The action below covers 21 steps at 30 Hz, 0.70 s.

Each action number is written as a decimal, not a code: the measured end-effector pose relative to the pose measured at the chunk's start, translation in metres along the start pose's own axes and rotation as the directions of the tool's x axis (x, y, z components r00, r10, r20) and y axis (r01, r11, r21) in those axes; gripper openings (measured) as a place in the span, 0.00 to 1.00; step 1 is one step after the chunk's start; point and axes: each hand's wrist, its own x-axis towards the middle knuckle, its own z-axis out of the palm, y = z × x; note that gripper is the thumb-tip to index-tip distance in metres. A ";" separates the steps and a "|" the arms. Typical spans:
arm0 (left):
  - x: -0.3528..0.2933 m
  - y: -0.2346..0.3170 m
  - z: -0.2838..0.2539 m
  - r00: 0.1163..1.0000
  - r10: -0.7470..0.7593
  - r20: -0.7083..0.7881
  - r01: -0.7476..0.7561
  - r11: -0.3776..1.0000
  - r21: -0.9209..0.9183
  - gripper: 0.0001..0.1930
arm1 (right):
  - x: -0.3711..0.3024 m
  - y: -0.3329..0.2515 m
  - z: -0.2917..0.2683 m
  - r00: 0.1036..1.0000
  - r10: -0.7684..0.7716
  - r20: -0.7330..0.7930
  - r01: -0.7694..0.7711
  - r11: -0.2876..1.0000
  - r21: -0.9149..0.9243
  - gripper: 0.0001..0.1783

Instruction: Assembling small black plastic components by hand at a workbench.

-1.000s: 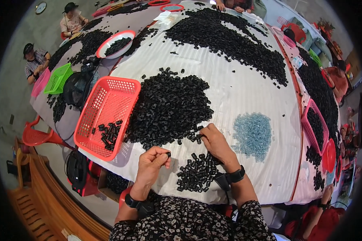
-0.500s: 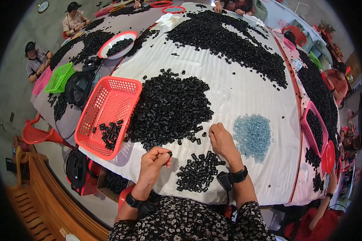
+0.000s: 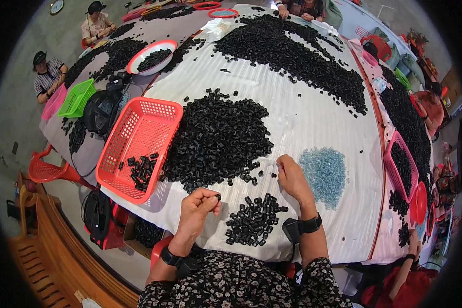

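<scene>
My left hand (image 3: 197,209) is closed, pinching a small black plastic piece (image 3: 218,197) between thumb and fingertips. Over the white cloth, my right hand (image 3: 293,178) has its fingers drawn together; whatever they may hold is too small to make out. It sits just left of a pile of tiny clear, bluish pieces (image 3: 323,177). Between my forearms lies a small heap of black plastic pieces (image 3: 254,219). Beyond my hands is a larger heap of similar black pieces (image 3: 218,138).
A red perforated basket (image 3: 111,149) with some black pieces stands left of the large heap. Farther off are a red-rimmed white basin (image 3: 168,60), a long spread of black pieces (image 3: 292,49) and a pink basket (image 3: 392,169). Several people sit around the table; a wooden chair (image 3: 61,241) is at lower left.
My right hand has shifted a little to the right, toward the clear pieces. My left hand stays nearly in place. At the lower right, another person's arm has moved.
</scene>
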 end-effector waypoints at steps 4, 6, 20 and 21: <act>0.001 0.000 0.000 1.000 0.008 0.006 -0.008 1.000 -0.008 0.06 | 0.001 -0.001 -0.005 0.998 -0.012 -0.056 0.009 0.999 -0.051 0.07; 0.001 -0.001 -0.001 1.000 0.000 -0.009 0.000 1.000 -0.012 0.06 | 0.000 -0.009 -0.008 1.000 -0.002 -0.024 0.002 1.000 -0.023 0.06; 0.003 0.002 0.001 0.998 -0.054 0.028 0.054 0.998 -0.029 0.07 | 0.000 -0.024 0.005 0.987 -0.127 -0.096 0.131 0.991 0.031 0.08; 0.004 0.002 0.001 0.997 -0.065 0.040 0.067 0.997 -0.029 0.07 | 0.000 -0.026 0.006 0.987 -0.128 -0.094 0.132 0.991 0.032 0.08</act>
